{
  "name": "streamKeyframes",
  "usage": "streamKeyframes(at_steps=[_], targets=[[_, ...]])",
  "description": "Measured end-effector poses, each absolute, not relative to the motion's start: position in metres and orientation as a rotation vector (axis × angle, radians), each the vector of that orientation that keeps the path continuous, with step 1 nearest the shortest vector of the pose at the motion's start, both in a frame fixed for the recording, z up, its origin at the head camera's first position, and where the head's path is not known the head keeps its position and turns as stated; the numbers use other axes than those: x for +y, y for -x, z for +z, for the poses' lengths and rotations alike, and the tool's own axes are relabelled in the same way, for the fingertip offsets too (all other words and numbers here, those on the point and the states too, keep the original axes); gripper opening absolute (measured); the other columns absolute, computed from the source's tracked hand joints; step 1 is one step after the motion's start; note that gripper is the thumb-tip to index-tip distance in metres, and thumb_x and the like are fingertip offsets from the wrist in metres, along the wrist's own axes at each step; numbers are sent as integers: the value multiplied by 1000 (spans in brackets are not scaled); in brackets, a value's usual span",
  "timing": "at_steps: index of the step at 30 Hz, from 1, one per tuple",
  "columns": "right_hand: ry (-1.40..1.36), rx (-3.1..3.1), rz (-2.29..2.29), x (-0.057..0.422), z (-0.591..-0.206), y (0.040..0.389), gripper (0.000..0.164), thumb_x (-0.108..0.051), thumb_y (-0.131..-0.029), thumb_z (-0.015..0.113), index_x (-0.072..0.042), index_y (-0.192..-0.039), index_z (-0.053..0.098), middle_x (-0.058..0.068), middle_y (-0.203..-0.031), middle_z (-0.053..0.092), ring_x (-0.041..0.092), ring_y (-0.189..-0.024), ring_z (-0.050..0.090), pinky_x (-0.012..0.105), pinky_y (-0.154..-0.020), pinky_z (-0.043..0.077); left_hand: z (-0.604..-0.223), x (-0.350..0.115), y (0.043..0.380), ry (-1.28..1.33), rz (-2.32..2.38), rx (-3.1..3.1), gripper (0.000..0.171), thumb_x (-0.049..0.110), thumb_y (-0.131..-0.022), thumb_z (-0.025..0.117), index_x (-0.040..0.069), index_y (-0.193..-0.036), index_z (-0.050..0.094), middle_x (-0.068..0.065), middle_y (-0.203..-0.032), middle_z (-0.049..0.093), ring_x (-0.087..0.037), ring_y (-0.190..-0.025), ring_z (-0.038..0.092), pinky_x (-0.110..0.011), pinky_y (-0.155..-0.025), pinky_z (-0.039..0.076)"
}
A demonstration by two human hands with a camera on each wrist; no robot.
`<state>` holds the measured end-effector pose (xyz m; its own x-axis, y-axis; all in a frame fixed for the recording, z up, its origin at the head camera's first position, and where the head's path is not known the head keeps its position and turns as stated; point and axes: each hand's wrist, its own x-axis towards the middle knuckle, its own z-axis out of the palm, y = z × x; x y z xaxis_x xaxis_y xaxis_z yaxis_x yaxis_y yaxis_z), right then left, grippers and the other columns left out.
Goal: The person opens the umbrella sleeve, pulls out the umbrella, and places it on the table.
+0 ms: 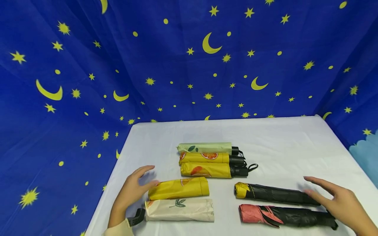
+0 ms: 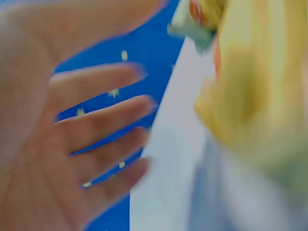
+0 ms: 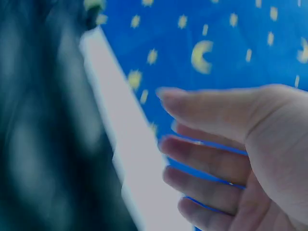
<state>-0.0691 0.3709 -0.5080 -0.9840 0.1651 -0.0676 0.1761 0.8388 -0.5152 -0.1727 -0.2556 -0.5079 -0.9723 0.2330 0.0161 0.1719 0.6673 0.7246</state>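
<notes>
My left hand (image 1: pixel 133 190) is at the left end of a yellow umbrella sleeve (image 1: pixel 189 188), fingers spread and its thumb overlapping the sleeve's end. Just in front of that lies a cream sleeve with a leaf print (image 1: pixel 189 209). My right hand (image 1: pixel 339 196) hovers by the right end of a folded black umbrella with a yellow end (image 1: pixel 274 193), thumb and fingers apart. Nearer to me lies a second folded black umbrella with a pink end (image 1: pixel 304 216). Both wrist views show relaxed fingers holding nothing, the left palm (image 2: pixel 48 154) and the right thumb (image 3: pixel 211 108) plainly visible.
Three sleeved umbrellas lie stacked row-wise mid-table: a pale green one (image 1: pixel 212 147), a yellow one with orange slices (image 1: pixel 218 157) and a yellow one with a fruit print (image 1: pixel 215 170). Their black handles point right. A blue star-and-moon curtain (image 1: pixel 177 65) surrounds the white table (image 1: pixel 280 141).
</notes>
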Motion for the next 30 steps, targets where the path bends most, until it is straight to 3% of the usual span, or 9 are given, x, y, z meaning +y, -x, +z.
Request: streamKeyframes(at_steps=[2, 4, 6, 8, 12, 14, 16, 22, 30], targets=[[-224, 3109, -897, 353, -492, 77, 56, -47, -95, 72, -7, -133, 67, 31, -129, 63, 43, -106, 63, 58, -79, 53, -502, -242, 176, -341, 1277, 2890, 52, 42, -92, 77, 20, -138, 64, -1, -140, 61, -29, -128, 57, -54, -104, 48], [-96, 3210, -1022, 331, -481, 88, 42, -37, -93, 77, -13, -128, 72, 20, -123, 70, 19, -103, 66, 35, -83, 57, -499, -224, 179, -361, 1362, 2929, 44, 38, -94, 76, 21, -133, 67, 2, -133, 66, -23, -120, 62, -48, -101, 52], [56, 3224, -1169, 308, -473, 100, 35, -30, -93, 78, -17, -125, 73, 12, -122, 72, 4, -115, 62, 17, -95, 50, -499, -203, 182, -405, 1420, 2928, 38, 33, -94, 76, 21, -130, 69, 3, -128, 68, -19, -117, 64, -43, -99, 54], [190, 3200, -1273, 285, -473, 114, 31, -26, -93, 79, -19, -123, 75, 4, -119, 74, -7, -110, 59, 1, -89, 41, -503, -181, 185, -435, 1436, 2915, 37, 30, -95, 77, 19, -129, 70, 2, -128, 68, -20, -115, 65, -42, -97, 55], [298, 3143, -1261, 244, -490, 140, 30, -22, -94, 78, -12, -122, 74, 4, -117, 74, 17, -105, 69, 29, -90, 58, -519, -149, 188, -448, 1430, 2899, 42, 23, -94, 78, 11, -133, 67, -5, -132, 64, -25, -116, 64, -42, -96, 56], [297, 3142, -1197, 228, -504, 150, 32, -21, -94, 78, -9, -123, 74, 7, -116, 74, 27, -102, 70, 45, -87, 59, -528, -140, 189, -433, 1420, 2921, 45, 20, -93, 79, 9, -134, 65, -7, -134, 62, -27, -115, 65, -44, -95, 56], [273, 3148, -1139, 218, -518, 156, 34, -21, -93, 78, -6, -123, 73, 12, -117, 73, 32, -102, 70, 53, -86, 58, -535, -135, 190, -430, 1416, 2942, 47, 18, -92, 80, 8, -135, 64, -8, -134, 61, -27, -114, 65, -44, -95, 56], [182, 3143, -1136, 212, -541, 159, 35, -19, -91, 80, -5, -122, 73, 18, -121, 71, 41, -112, 66, 59, -92, 54, -544, -132, 192, -374, 1520, 2849, 45, 18, -92, 80, 10, -133, 65, -6, -129, 61, -25, -114, 64, -35, -93, 58], [190, 3030, -1109, 222, -542, 158, 43, -21, -88, 83, -8, -128, 71, 19, -128, 67, 37, -106, 67, 59, -88, 54, -546, -139, 192, -251, 1533, 2727, 50, 23, -90, 82, 20, -136, 64, -4, -131, 61, -25, -116, 65, -33, -93, 57]])
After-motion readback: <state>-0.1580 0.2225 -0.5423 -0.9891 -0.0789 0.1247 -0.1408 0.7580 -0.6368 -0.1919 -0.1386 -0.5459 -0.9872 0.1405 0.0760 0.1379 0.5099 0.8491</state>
